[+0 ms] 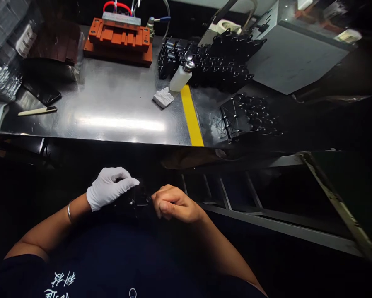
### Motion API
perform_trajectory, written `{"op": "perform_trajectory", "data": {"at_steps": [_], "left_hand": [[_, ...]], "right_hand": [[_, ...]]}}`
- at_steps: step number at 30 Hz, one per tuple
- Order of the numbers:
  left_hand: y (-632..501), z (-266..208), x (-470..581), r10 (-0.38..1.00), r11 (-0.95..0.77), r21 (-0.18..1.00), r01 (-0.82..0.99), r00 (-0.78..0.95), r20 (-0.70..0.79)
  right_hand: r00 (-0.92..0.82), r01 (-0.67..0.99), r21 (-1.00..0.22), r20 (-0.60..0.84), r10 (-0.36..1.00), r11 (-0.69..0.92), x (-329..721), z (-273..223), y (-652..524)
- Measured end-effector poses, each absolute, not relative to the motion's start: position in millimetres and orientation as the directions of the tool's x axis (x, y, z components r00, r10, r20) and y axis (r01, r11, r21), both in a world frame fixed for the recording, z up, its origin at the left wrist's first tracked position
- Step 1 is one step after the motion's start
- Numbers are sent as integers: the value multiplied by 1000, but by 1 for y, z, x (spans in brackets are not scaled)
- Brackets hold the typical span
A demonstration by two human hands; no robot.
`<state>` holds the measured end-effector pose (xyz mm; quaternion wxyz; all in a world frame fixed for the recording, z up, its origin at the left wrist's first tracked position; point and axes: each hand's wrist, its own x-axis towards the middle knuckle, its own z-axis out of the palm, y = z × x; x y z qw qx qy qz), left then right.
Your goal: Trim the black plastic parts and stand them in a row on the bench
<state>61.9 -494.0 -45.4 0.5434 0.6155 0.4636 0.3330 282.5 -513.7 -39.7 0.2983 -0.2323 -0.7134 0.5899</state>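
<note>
Gloved left hand and bare right hand are down in front of the desk, with a dark part between them — both grips look pinched on it, though it's tough to make out against the dark shirt. Up top there's a white bottle by a yellow stripe — crumpled white pad just beside.

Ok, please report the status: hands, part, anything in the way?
Left hand gloved, right hand bare, both at dark part. Part mostly lost in shadow, grips unclear. Nothing visibly blocking; bench beyond.
</note>
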Motion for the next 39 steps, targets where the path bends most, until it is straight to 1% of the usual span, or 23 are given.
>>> {"op": "perform_trajectory", "data": {"at_steps": [1, 2, 4, 5, 7, 12, 16, 20, 22, 23, 24, 27, 28, 29, 30, 31, 32, 33, 36, 39], "left_hand": [[-493, -46, 61, 935, 2, 977, 212, 345, -77], [-492, -46, 61, 936, -11, 977, 215, 345, -65], [-491, -45, 60, 932, -29, 975, 219, 360, -52], [-491, -45, 60, 928, -39, 975, 218, 371, -46], [-491, -44, 60, 922, -50, 974, 219, 385, -40], [-494, -46, 63, 936, 23, 974, 227, 337, -100], [-494, -52, 67, 960, 162, 972, 170, 201, -195], [-494, -55, 72, 968, 236, 963, 131, 57, -245], [-494, -55, 74, 964, 261, 958, 121, 24, -265], [-494, -54, 74, 962, 269, 956, 118, 23, -273], [-494, -54, 74, 960, 275, 954, 117, 26, -280], [-491, -52, 73, 953, 298, 949, 105, 30, -303], [-488, -52, 73, 945, 322, 942, 93, 29, -326], [-486, -51, 73, 932, 357, 931, 80, 29, -361], [-483, -50, 73, 914, 400, 914, 66, 37, -403], [-481, -49, 74, 892, 446, 894, 52, 57, -448], [-479, -49, 74, 868, 488, 872, 36, 86, -489], [-478, -50, 74, 846, 521, 853, 21, 118, -519], [-477, -53, 74, 817, 559, 829, -12, 179, -549], [-479, -56, 75, 823, 547, 836, 48, 154, -547]], "right_hand": [[-692, 1, -973, 166, 702, 231, 283, -39, -514], [-657, 59, -954, 185, 731, 295, 283, -38, -515], [-593, 212, -874, 242, 768, 438, 279, -36, -516], [-585, 268, -827, 268, 765, 494, 277, -36, -516], [-599, 327, -761, 291, 746, 560, 273, -36, -515], [-589, 450, -665, 282, 757, 597, 273, -39, -515], [-529, 540, -570, 342, 777, 619, 271, -44, -514], [-471, 605, -507, 394, 789, 614, 265, -47, -513], [-444, 623, -516, 386, 808, 589, 263, -47, -511], [-450, 606, -545, 366, 815, 580, 263, -46, -510], [-483, 561, -594, 331, 811, 577, 264, -45, -509], [-645, 305, -793, 235, 727, 527, 268, -43, -508], [-646, 251, -833, 235, 727, 493, 269, -42, -508], [-598, 244, -848, 251, 761, 471, 270, -42, -508], [-509, 283, -838, 281, 814, 466, 270, -42, -508], [-407, 354, -806, 324, 854, 475, 269, -43, -509], [-323, 437, -754, 377, 868, 491, 267, -44, -509], [-276, 513, -690, 432, 859, 511, 266, -45, -509], [-273, 648, -514, 533, 801, 562, 260, -50, -508], [-278, 702, -438, 558, 782, 562, 258, -53, -508]]}}
